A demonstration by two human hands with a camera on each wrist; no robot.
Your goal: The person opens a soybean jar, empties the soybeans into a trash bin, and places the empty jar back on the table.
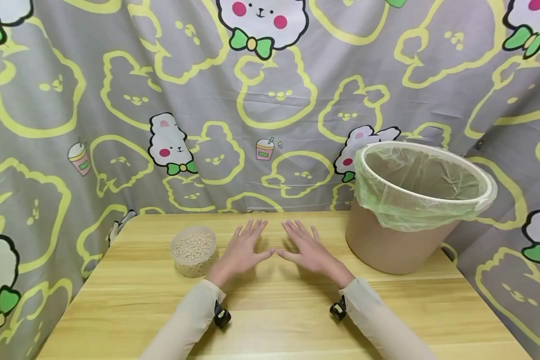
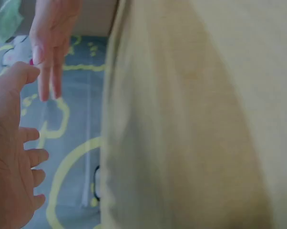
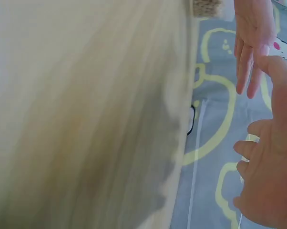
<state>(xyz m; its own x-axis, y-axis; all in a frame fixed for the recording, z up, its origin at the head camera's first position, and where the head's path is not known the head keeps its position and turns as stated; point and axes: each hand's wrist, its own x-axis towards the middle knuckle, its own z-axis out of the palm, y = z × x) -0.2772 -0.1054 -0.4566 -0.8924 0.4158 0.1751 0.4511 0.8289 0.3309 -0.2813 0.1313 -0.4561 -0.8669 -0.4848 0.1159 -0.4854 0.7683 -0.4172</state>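
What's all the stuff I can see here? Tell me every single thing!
Table: one, light wood, under everything.
Tub of beans: one, clear with beige beans, on the table beside the left hand.
Bin: one, tan with a green liner, on the table's far right.
Curtain: one, grey with yellow and white cartoon bears, behind the table.
Left hand: one, flat on the table, fingers spread.
Right hand: one, flat on the table, fingers spread.

Home corner: cartoon bedsheet backdrop (image 1: 270, 100)
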